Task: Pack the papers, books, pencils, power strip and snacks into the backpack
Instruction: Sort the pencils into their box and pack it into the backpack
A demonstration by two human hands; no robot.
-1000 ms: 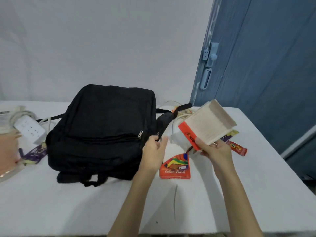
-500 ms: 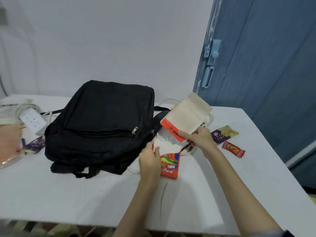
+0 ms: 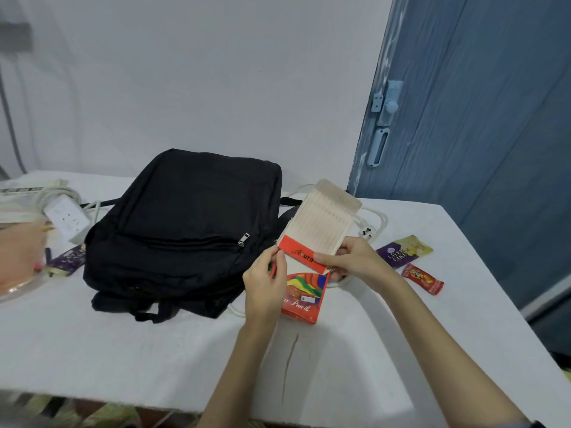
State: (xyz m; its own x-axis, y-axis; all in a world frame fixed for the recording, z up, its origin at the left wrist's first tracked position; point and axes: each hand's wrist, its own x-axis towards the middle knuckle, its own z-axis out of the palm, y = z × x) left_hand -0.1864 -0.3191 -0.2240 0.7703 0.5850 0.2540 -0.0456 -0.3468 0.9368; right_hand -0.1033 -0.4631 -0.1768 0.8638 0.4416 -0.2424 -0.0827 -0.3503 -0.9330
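Black nylon backpack (image 3: 188, 230) lies flat at centre of the white table (image 3: 123, 350), zips closed — nothing visibly packed yet. Both hands now meet on a flat pencil tray (image 3: 319, 230) w/ red "Acura" band, raised just off the bag's 3 o'clock edge. Right hand (image 3: 355, 261) pinches the red end, thumb on top; left hand (image 3: 265, 282), which half a sec ago lay lower by the colour-pencil box (image 3: 304, 293), has come up to nip the tray's near-left corner, a red pencil seemingly between its fingers — too small to be sure. One sec back that hand was at the bag's zip, so opening appears to have been put off; judged step: tidying pencils before boxing them.

Box rests on the table under the hands, at 5 o'clock from the bag. Two snack packs — purple layer cake (image 3: 403, 251) & a red wrapper (image 3: 423, 278) — wait at 3 o'clock; white power strip (image 3: 66, 217) and another purple snack (image 3: 66, 260) at 9 o'clock. White cable (image 3: 375, 219) loops behind the tray. Papers, books: not clearly seen.
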